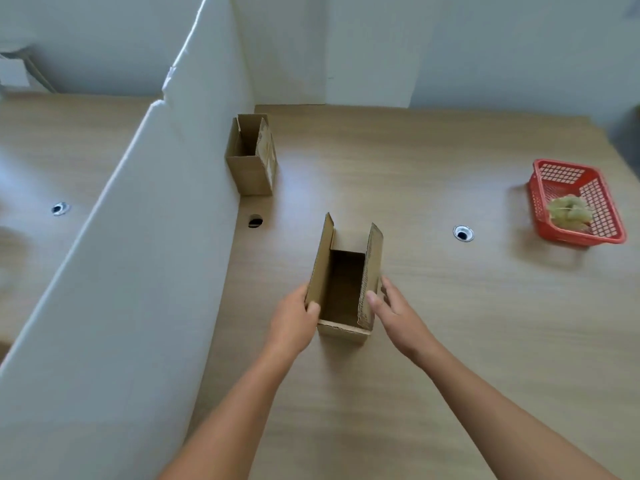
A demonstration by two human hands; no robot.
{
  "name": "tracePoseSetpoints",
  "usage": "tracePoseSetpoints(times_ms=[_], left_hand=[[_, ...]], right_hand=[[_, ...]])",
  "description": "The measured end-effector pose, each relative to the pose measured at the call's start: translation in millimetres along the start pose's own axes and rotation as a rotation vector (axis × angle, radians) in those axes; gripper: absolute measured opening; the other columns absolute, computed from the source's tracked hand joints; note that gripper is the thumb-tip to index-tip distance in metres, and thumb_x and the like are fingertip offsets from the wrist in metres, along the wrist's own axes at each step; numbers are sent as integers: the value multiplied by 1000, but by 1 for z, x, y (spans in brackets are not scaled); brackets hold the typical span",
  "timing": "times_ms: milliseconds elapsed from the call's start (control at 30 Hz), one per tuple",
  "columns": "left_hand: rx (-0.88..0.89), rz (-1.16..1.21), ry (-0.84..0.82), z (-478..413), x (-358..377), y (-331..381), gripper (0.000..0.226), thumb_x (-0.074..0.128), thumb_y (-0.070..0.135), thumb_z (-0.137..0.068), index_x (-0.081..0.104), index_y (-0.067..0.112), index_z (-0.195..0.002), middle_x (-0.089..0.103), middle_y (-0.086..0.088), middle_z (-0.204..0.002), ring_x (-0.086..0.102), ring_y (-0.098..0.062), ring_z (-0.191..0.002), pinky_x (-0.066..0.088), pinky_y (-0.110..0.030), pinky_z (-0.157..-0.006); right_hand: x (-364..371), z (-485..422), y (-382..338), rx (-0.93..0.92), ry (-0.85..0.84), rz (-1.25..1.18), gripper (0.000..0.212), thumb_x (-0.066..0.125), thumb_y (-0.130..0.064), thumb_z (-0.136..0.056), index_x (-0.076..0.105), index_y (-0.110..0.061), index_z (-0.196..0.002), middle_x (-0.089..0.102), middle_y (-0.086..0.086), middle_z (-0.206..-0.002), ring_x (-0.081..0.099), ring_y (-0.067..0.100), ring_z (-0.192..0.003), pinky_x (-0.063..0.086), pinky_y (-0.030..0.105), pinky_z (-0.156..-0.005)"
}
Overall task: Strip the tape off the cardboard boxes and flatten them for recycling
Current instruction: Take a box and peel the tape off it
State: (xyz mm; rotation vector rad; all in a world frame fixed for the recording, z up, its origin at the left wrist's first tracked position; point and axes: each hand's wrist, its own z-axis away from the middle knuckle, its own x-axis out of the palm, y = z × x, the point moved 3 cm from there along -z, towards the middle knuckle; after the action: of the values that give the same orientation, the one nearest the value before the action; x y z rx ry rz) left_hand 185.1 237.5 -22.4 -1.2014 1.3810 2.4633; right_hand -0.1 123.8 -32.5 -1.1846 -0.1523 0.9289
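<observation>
- Bare forearms come in from the bottom edge, cut off near the elbows, and we follow them to the hands at the box.
- Our left hand [294,317] grips the left flap of the box [343,332]. The thumb [313,308] hooks over the flap's near edge onto its inner face. The rest of that hand's fingers are hidden behind the cardboard, so we cannot tell how far they curl.
- Our right hand [394,310] pinches the right flap, thumb on the ragged inner edge and fingers [386,287] on the outer face, only partly seen.
- This box stands upright near the middle of the surface [450,358], top open and long flaps raised. Its inside is dark and we cannot make out the bottom. Whether tape clings to it we cannot tell.
- We see the far box [252,174] upright and open, just beside the white divider [138,237] and well apart from the hands. Marks on its right side are too blurred to read.
- That divider runs from lower left to the back and hides part of the surface beyond it.
- We see a dark hole [255,221] at the divider's foot, between the two boxes.
- A metal-ringed hole [463,233] lies between the box and the red basket [536,202].
- At the right, the basket holds a pale crumpled wad [569,213], and we cannot tell what it is.
</observation>
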Motion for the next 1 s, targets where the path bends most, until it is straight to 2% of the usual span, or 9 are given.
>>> tracePoseSetpoints(times_ms=[167,267,333,467,533,600,700,833,1000], left_hand=[[38,0,-54,111,31,-18,29,48,22,-92,58,36,-115,62,12,-79,61,-19,-77,47,-34,-64],[1,120,-136,148,41,-29,39,48,19,-97,52,28,-135,64,6,-122,61,-20,-113,50,-40,-97],[-25,260,-192,168,42,-33,34,50,15,-99,49,23,-132,63,0,-127,59,-19,-119,47,-43,-104],[17,498,-265,195,42,-33,39,58,14,-99,45,27,-134,56,7,-132,55,-14,-124,49,-37,-104],[52,567,-263,202,40,-29,48,60,30,-101,39,38,-143,50,15,-133,53,-3,-120,48,-27,-96],[64,625,-283,207,41,-22,50,50,55,-101,38,43,-148,47,13,-138,50,-4,-124,46,-31,-105],[54,716,-280,212,46,-10,55,33,75,-96,48,46,-140,46,10,-144,48,-11,-131,44,-44,-111],[27,815,-284,221,57,7,43,28,69,-101,55,45,-124,55,21,-131,48,0,-124,44,-34,-97],[-17,842,-189,223,72,19,43,31,61,-104,58,30,-118,64,14,-122,56,-7,-119,46,-37,-96]], right_hand=[[26,100,18,84,117,-114,50,68,-40,-95,41,-59,-133,57,-27,-131,59,-13,-112,51,15,-94],[36,142,31,174,156,-150,66,63,-35,-87,38,-42,-148,63,-15,-122,65,7,-104,54,37,-96],[41,167,36,210,143,-162,84,57,-35,-82,24,-35,-159,60,-13,-123,63,13,-106,53,38,-94],[39,203,47,152,169,-177,76,51,-16,-88,26,-32,-159,48,-16,-140,50,12,-122,44,32,-101],[36,216,52,101,182,-170,77,49,-10,-86,29,-35,-156,49,-12,-146,51,15,-129,48,34,-102],[31,229,53,51,170,-192,78,50,-9,-83,32,-45,-150,50,-8,-146,56,18,-125,54,30,-90],[15,241,49,5,161,-249,69,53,-15,-77,43,-54,-134,56,-4,-134,63,20,-112,56,25,-74],[-2,251,43,25,140,-392,46,56,-52,-84,48,-49,-129,59,4,-131,62,21,-115,55,40,-83],[-35,243,48,153,147,-517,85,32,-96,-77,61,-24,-112,68,8,-119,60,27,-115,43,55,-101]])
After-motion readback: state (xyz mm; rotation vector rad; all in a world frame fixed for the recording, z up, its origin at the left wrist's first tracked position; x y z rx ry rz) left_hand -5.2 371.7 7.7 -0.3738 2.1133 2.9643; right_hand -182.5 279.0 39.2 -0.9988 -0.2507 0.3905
